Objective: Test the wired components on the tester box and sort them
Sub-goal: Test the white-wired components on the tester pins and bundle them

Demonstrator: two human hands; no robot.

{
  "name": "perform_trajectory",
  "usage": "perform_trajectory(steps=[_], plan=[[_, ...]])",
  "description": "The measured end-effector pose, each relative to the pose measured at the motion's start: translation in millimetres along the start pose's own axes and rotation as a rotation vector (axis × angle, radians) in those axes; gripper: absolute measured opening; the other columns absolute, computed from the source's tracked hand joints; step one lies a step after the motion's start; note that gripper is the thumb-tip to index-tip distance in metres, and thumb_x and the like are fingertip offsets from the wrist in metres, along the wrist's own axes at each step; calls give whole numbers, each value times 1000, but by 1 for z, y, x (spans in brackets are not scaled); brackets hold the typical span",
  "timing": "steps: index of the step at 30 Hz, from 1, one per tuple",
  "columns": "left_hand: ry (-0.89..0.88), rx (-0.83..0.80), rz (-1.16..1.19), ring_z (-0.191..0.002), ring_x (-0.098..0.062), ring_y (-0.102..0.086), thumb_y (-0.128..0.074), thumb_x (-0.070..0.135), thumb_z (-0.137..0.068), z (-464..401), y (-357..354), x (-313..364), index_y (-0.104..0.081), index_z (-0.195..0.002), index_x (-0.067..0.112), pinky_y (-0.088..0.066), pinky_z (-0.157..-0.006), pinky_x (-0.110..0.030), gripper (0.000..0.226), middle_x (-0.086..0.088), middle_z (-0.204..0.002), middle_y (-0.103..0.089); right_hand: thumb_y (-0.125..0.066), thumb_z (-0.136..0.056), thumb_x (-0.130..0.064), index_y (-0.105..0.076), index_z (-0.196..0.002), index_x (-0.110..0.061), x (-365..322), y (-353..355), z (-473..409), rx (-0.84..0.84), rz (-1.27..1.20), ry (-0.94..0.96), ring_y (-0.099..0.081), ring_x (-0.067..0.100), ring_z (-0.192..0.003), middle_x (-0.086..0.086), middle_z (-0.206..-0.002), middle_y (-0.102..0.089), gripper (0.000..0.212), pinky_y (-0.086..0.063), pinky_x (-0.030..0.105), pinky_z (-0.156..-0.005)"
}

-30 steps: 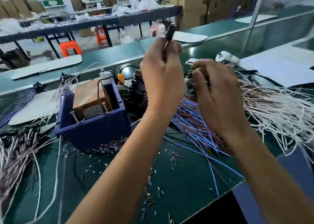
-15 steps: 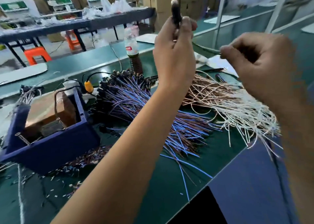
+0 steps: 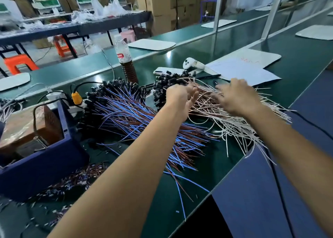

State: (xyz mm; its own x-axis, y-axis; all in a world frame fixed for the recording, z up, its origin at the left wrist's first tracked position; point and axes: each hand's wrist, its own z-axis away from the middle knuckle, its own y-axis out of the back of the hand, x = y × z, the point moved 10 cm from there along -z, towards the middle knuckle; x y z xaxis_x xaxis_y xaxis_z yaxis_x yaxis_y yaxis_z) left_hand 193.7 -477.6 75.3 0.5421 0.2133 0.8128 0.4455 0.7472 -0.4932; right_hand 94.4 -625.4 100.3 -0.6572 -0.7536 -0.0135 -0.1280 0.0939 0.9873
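Both hands reach into the pale wire pile [image 3: 234, 122] at centre right of the frame. The left hand [image 3: 180, 98] has its fingers loosely spread, gripping nothing. The right hand [image 3: 236, 95] is blurred and lies flat on the strands, fingers extended. Those wires fan toward the lower right, black plugs toward the top. Beside them, the blue and brown wires [image 3: 137, 118] run likewise. The tester box [image 3: 41, 158] sits at the left on the green desk [image 3: 297, 61]. The bottle [image 3: 125, 61] label is unreadable.
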Motion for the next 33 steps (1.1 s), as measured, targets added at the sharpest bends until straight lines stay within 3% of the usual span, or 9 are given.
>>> perform_trajectory(steps=[2,5,9,12,15,19,23,29,33], plan=[[-15,-5,-69,-81,-17,-69,-54,-5,-101,2,17,-7,-47,-138,2,-59,-65,-25,38,-12,-106,-75,-26,-94,-81,-23,-162,-30,0,-44,2,-238,96,-6,-27,39,-149,19,-162,-31,85,-28,60,-117],[-62,-127,-126,-74,-14,-72,-57,3,-102,20,32,-10,-60,-128,8,-56,-60,-23,26,-6,-107,-79,-19,-85,-89,-3,-166,-28,2,-54,2,-226,63,-30,-12,36,-157,15,-170,-14,102,-12,65,-123],[-121,-340,-182,-69,-13,-69,-60,6,-99,65,49,-2,-68,-117,10,-44,-49,-20,20,-6,-106,-78,-33,-93,-79,-32,-158,-18,-25,-3,17,129,-83,-80,-33,38,-144,22,-155,-39,90,-26,59,-117],[-109,-526,-342,-67,-13,-68,-60,7,-98,107,68,1,-70,-110,14,-40,-44,-17,17,-5,-101,-76,-49,-99,-59,-61,-137,-10,-94,38,53,381,-358,149,-53,40,-120,22,-127,-62,62,-44,51,-99],[-29,-660,-534,-66,-13,-68,-58,4,-95,151,109,0,-70,-104,15,-40,-42,-16,18,-3,-92,-75,-51,-98,-51,-77,-101,-17,-184,52,105,327,-584,456,-67,33,-88,7,-90,-74,43,-55,46,-77],[113,-716,-728,-59,-7,-69,-63,8,-91,215,195,14,-75,-99,16,-41,-41,-15,16,1,-79,-75,-63,-99,-41,-73,-78,-18,-297,49,171,146,-626,726,-61,29,-63,1,-63,-66,32,-44,38,-58],[220,-387,-1019,-55,-9,-65,-66,12,-87,262,314,47,-78,-91,19,-41,-45,-18,15,1,-72,-72,-63,-99,-41,-72,-82,-21,-403,25,235,-134,-573,981,-63,25,-74,-2,-75,-71,27,-49,40,-66],[109,652,-1322,-52,-16,-63,-65,8,-96,319,478,149,-73,-73,16,-46,-47,-20,26,-10,-80,-77,-65,-97,-42,-74,-100,-22,-527,-2,300,-399,-583,1073,-66,28,-88,3,-97,-73,22,-57,37,-80],[-154,1237,-1496,-95,-34,-70,-62,20,-88,336,487,196,-75,-96,14,-55,-84,-38,16,-15,-96,-74,-57,-104,-35,-67,-109,-13,-585,-19,306,-473,-619,926,-68,37,-97,15,-108,-70,25,-57,39,-85]])
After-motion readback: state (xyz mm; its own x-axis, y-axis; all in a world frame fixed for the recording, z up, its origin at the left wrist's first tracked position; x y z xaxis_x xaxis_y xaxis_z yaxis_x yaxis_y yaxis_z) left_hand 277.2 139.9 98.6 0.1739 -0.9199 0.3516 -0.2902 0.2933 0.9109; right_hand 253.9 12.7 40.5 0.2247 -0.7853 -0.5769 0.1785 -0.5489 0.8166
